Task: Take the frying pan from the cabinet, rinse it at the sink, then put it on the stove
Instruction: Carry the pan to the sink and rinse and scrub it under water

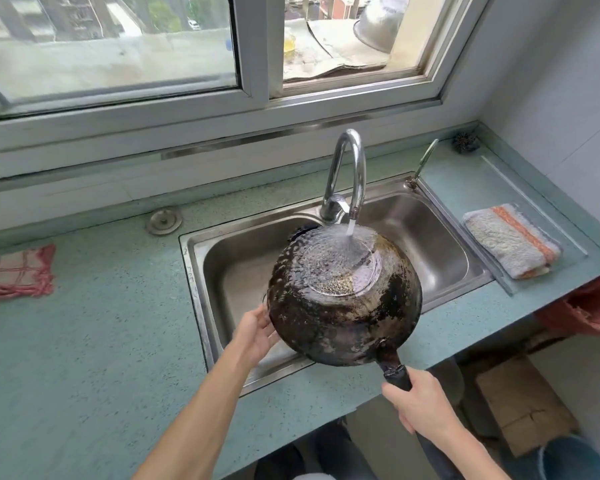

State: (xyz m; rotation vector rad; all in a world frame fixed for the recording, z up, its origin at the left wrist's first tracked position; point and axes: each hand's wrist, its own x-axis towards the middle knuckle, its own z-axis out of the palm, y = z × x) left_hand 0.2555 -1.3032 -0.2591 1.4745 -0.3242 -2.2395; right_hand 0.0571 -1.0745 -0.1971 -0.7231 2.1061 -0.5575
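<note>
Held over the sink [440, 237], bottom-up and tilted: a blackened frying pan [343, 317], its handle [394, 370] pointing toward 5 o'clock. Clamped round that handle, fingers curled tight: the right hand [420, 403], at 5 o'clock of the pan. Against the pan's rim at 9 o'clock: the left hand [255, 329], palm to the metal, fingers apart and fairly straight, their tips hidden behind the rim.

Running from the curved chrome faucet [352, 168] at 12 o'clock of the pan: a stream of water [350, 233], landing on the flat round base near its 1 o'clock edge and spreading over it in a wet sheet. Beads of water all down the pan's dark, scorched side.

Set into a pale green speckled bench [101, 341]: the steel sink. On the bench at 9 o'clock of the sink, well apart from it: a crumpled red-checked cloth [21, 271]. Near the sink's 10 o'clock corner: a round metal cap [163, 221] flush in the bench. At 3 o'clock, just beside the sink: a folded white towel with orange stripes [511, 240]. In the far corner at 1 o'clock: a dark bristly scrubber [465, 142].

Beyond the faucet at 12 o'clock: a sliding window [118, 46], with an upturned metal bowl [378, 22] on the ledge outside. Below the bench edge at 4 o'clock: a cardboard box [523, 403] and a blue bucket [575, 459] on the floor.
</note>
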